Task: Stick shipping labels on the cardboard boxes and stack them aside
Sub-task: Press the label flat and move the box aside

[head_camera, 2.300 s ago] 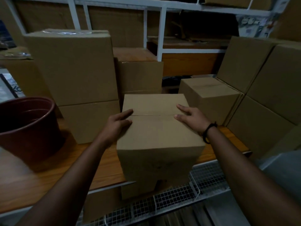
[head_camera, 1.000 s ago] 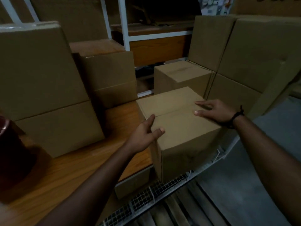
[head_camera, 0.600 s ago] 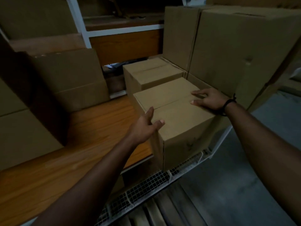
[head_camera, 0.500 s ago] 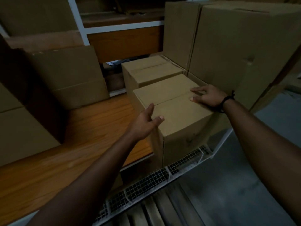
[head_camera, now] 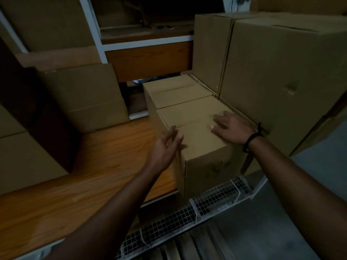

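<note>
**Head view: box at the worktop's lip, no hold on it**

Nearest, at 6 o'clock, a wire mesh guard (head_camera: pixel 187 216) runs below the front edge of the wooden worktop (head_camera: pixel 93 166). Just above it stands the cardboard box (head_camera: pixel 210 171), right at that front edge, at about 1 o'clock from the person. Whether its base overhangs I cannot tell. The left hand (head_camera: pixel 165 147) lies against the box's upper left edge, fingers loose and blurred, its grip apart and clamped on nothing. The right hand (head_camera: pixel 232 128), with a black wristband (head_camera: pixel 250 141), rests flat on the top near the flap seam, grip likewise apart. No shipping label shows on the top or the near face, only faint marks.

At 12 o'clock a second box (head_camera: pixel 176 91) touches the first one's far side. At 2 o'clock tall cartons (head_camera: pixel 272 62) stand just beside it. More cartons (head_camera: pixel 84 94) sit at 10 o'clock.

The risks, as I judge them: with flat palms and no real hold, any pull toward 6 o'clock could tip the box off the lip onto the mesh. A shove toward 3 o'clock could trap the right hand against the tall cartons. The box may also end up stacked aside with no label.
</note>
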Tool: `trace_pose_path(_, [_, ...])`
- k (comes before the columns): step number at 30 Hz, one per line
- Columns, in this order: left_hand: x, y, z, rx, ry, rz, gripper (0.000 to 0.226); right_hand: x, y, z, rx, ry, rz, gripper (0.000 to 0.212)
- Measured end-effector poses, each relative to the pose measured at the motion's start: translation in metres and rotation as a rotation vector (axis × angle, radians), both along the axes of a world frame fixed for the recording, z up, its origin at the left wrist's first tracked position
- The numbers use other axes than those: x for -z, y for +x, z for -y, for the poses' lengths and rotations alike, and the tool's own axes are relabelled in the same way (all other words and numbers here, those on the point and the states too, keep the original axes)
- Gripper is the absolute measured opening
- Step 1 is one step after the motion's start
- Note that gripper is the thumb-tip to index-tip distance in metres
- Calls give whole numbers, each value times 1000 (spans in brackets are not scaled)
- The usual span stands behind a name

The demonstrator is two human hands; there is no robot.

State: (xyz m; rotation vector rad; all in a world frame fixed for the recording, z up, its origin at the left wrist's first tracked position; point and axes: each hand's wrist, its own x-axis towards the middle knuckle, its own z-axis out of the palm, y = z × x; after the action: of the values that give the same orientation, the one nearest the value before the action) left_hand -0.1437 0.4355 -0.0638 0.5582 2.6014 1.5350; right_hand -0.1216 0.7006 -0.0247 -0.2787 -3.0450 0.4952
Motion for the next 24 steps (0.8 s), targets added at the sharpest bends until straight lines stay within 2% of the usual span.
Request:
trace_pose_path(2, [3, 0, -6, 26, -26, 40, 74, 2, -2, 0, -19, 82, 58, 67])
trace_pose_path(6, [0, -8, -16, 21, -42, 30, 64, -2, -11, -4, 2, 56, 64, 66])
trace_pose_path(10, [5, -11, -13, 27, -24, 54, 77, -1, -14, -5, -17, 92, 73, 68])
trace_pose_path(16, [-3, -12, 2, 58, 21, 56, 64, -10, -17, 8, -62, 43, 46, 73])
trace_pose_path(19, [-9, -14, 27, -3, -9, 14, 64, -25, -21, 41, -170, -23, 0, 73])
trace_pose_path(24, [-22, -24, 103, -221, -20, -64, 67, -42, -46, 140, -346, -73, -64, 67])
